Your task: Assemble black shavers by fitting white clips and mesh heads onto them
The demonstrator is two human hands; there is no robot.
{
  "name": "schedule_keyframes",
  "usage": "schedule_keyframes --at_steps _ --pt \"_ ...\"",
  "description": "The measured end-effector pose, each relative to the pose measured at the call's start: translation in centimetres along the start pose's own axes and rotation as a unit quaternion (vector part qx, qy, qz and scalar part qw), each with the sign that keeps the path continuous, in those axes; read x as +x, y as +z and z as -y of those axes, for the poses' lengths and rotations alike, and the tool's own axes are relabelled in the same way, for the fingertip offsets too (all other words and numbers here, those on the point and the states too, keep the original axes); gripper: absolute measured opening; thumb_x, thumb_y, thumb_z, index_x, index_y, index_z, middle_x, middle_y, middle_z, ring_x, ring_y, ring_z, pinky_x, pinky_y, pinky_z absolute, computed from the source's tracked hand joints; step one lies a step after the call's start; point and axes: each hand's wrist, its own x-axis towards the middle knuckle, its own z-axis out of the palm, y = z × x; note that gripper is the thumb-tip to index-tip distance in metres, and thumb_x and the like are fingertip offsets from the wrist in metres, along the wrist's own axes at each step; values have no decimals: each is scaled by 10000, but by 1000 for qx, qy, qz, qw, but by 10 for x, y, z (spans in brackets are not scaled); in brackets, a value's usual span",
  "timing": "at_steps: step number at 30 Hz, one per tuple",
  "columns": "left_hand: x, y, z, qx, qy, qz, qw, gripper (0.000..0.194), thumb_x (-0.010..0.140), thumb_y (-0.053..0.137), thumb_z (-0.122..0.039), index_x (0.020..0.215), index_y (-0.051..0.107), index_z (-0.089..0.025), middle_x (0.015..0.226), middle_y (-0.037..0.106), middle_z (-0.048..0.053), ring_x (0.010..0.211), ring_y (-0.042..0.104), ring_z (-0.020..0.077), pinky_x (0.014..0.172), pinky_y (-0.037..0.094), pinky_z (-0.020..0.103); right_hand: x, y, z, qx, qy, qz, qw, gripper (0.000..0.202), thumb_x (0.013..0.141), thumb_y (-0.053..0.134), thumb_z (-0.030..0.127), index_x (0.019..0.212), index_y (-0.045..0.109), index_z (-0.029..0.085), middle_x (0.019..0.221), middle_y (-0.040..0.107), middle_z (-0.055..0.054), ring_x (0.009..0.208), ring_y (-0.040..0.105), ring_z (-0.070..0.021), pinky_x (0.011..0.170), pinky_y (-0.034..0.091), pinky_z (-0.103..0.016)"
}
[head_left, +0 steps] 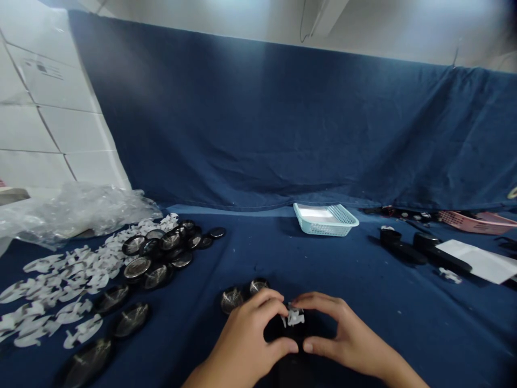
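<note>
A small white plastic piece (pixel 295 317) sits between my two hands, on top of a dark black part (pixel 295 372) that runs down toward me. My left hand (pixel 258 331) curls around the left side, its fingertips touching the white piece and its thumb on the black part. From the right, my right hand (pixel 343 328) closes on the same part, fingers at the far edge and thumb near the left thumb. The black part's outline is hard to make out against the shade. Just beyond my left hand lie two round black discs, one of them a shiny-faced disc (pixel 232 299).
Many white plastic pieces (pixel 81 275) spread across the left, beside a pile of black discs (pixel 169 242) and clear plastic bags (pixel 89 210). A light blue basket (pixel 327 229) stands at the back. Rightward are black elongated parts (pixel 399 248), white paper (pixel 480 261) and a pink basket (pixel 476 222).
</note>
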Motion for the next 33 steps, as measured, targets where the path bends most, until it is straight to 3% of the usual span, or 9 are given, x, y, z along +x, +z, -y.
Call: schedule_keyframes --at_steps 13,21,33 --pt "2 -1 0 -33 -38 1 999 360 645 825 -186 966 692 -282 1181 682 9 1063 631 243 983 446 386 0 2 -2 -21 31 -15 999 396 777 730 429 1137 690 269 1195 678 -99 1122 620 -293 1008 466 -509" --pt "2 -3 -1 -21 -85 27 996 313 660 804 -259 947 688 -305 972 727 -25 893 656 221 796 501 320 -3 3 -4 -30 20 -23 999 400 789 721 419 1161 674 282 1255 641 -105 1159 598 -295 1019 456 -513" --pt "1 -2 5 -39 -89 21 995 350 642 826 -283 964 695 -323 951 726 -35 884 639 215 795 469 314 -3 5 -6 -42 37 -26 998 378 770 740 425 1117 686 286 1240 647 -94 1159 593 -300 1016 442 -525"
